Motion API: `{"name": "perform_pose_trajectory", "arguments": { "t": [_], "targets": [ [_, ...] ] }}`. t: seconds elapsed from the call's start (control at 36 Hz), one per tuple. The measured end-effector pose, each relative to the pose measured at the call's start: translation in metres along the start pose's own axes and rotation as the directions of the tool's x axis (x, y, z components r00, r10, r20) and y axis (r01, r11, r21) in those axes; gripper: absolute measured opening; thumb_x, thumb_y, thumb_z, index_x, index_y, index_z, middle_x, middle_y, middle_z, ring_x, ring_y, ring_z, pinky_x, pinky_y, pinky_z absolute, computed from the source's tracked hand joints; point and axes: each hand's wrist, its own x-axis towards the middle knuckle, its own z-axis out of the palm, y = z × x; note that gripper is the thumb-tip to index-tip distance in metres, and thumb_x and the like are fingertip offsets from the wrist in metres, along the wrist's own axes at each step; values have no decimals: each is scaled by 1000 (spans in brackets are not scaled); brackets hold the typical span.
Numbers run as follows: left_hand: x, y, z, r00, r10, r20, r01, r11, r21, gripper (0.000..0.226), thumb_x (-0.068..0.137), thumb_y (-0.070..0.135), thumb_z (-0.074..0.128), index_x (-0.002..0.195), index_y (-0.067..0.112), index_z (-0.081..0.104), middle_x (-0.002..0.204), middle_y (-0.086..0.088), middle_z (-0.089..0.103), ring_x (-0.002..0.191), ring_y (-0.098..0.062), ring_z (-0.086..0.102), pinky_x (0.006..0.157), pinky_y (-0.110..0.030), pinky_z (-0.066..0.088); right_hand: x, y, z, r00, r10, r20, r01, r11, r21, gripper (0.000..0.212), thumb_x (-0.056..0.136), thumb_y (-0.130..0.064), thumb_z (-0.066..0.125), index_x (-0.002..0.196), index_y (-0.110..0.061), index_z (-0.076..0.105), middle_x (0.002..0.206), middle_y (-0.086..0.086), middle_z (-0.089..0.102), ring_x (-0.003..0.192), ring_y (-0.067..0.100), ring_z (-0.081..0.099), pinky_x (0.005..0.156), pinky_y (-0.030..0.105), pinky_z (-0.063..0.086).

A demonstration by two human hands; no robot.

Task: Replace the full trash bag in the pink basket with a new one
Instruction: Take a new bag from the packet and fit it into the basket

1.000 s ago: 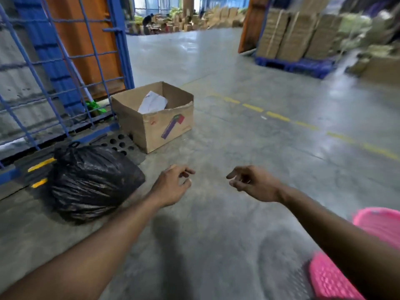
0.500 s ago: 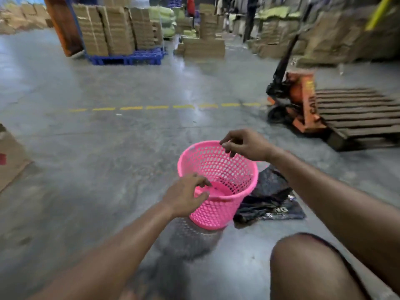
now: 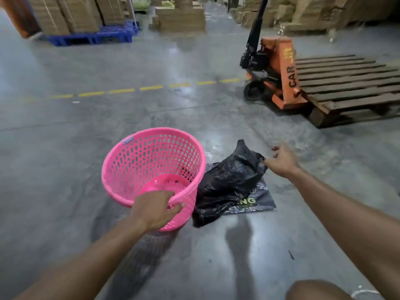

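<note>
The pink mesh basket [image 3: 151,156] stands on the concrete floor, tipped toward me, with no bag inside it. My left hand [image 3: 154,207] grips its near rim. Just right of the basket lies a crumpled black trash bag [image 3: 229,180], its top corner lifted off the floor. My right hand [image 3: 281,162] pinches that corner. Under the bag lies a flat black pack [image 3: 257,204] with printed letters. The full trash bag is out of view.
An orange pallet jack [image 3: 279,70] and a wooden pallet [image 3: 350,83] stand at the right rear. Stacked cardboard on a blue pallet [image 3: 93,36] is far left. A dashed yellow line [image 3: 121,90] crosses the floor. My knee [image 3: 316,291] shows at the bottom right.
My view swung right from the full black bag and cardboard box to the basket. My left hand took the basket's rim; my right hand moved off the rim and took the black bag.
</note>
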Motion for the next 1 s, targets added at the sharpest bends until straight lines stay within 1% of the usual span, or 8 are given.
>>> {"name": "perform_pose_trajectory", "arguments": {
  "t": [0.22, 0.33, 0.42, 0.47, 0.53, 0.58, 0.67, 1.0],
  "targets": [
    [1, -5, 20, 987, 3, -160, 23, 987, 160, 42, 89, 69, 43, 86, 31, 61, 72, 6, 67, 71, -20, 70, 55, -34, 49, 82, 80, 60, 978, 165, 130, -175, 982, 70, 130, 59, -48, 95, 158, -12, 18, 164, 16, 26, 149, 38, 32, 122, 51, 31],
    [0, 2, 15, 986, -15, -168, 48, 979, 197, 32, 85, 60, 51, 80, 29, 58, 68, 8, 64, 66, -18, 68, 52, -32, 44, 109, 83, 88, 945, 294, 143, -324, 901, 289, 159, 36, -65, 95, 161, -21, 7, 168, 15, 18, 151, 39, 28, 119, 56, 35],
    [2, 4, 14, 987, -50, -152, 82, 973, 214, 28, 81, 57, 52, 81, 31, 62, 69, 10, 65, 65, -17, 69, 51, -30, 42, 127, 89, 114, 829, 504, 242, -558, 717, 418, 175, 16, -70, 94, 159, -30, 2, 163, 13, 29, 142, 40, 42, 102, 64, 48],
    [1, 4, 14, 989, -66, -136, 93, 974, 205, 26, 80, 56, 53, 83, 32, 62, 70, 10, 66, 66, -17, 70, 51, -31, 43, 126, 87, 127, 744, 542, 391, -667, 563, 489, 159, 21, -61, 100, 155, -18, 24, 151, 13, 49, 128, 40, 56, 92, 66, 52],
    [1, 3, 14, 990, -68, -120, 92, 975, 204, 25, 81, 56, 54, 84, 32, 61, 71, 10, 65, 68, -17, 69, 51, -30, 42, 112, 78, 135, 646, 475, 598, -762, 454, 462, 113, 35, -50, 102, 131, -11, 59, 123, 16, 72, 105, 39, 71, 81, 59, 59],
    [2, 3, 14, 992, -70, -106, 91, 974, 206, 26, 82, 58, 53, 85, 33, 59, 72, 10, 64, 69, -16, 69, 52, -30, 37, 101, 73, 143, 566, 374, 734, -805, 441, 396, 54, 66, -35, 93, 107, -6, 72, 97, 18, 79, 86, 35, 76, 79, 51, 63],
    [2, 2, 13, 992, -81, -98, 99, 975, 200, 27, 84, 59, 52, 86, 34, 59, 73, 12, 63, 69, -14, 69, 53, -30, 33, 93, 69, 156, 546, 342, 765, -793, 504, 341, 15, 85, -18, 76, 92, -5, 72, 78, 15, 78, 62, 29, 76, 60, 40, 64],
    [-3, -1, 12, 983, -74, -168, 97, 987, 129, 31, 82, 58, 49, 87, 33, 68, 72, 12, 66, 70, -14, 70, 55, -29, 47, 87, 29, 100, 812, 316, 490, -583, 477, 658, 21, 97, -10, 62, 115, 0, 66, 98, 18, 73, 79, 33, 71, 66, 49, 64]
  ]
}}
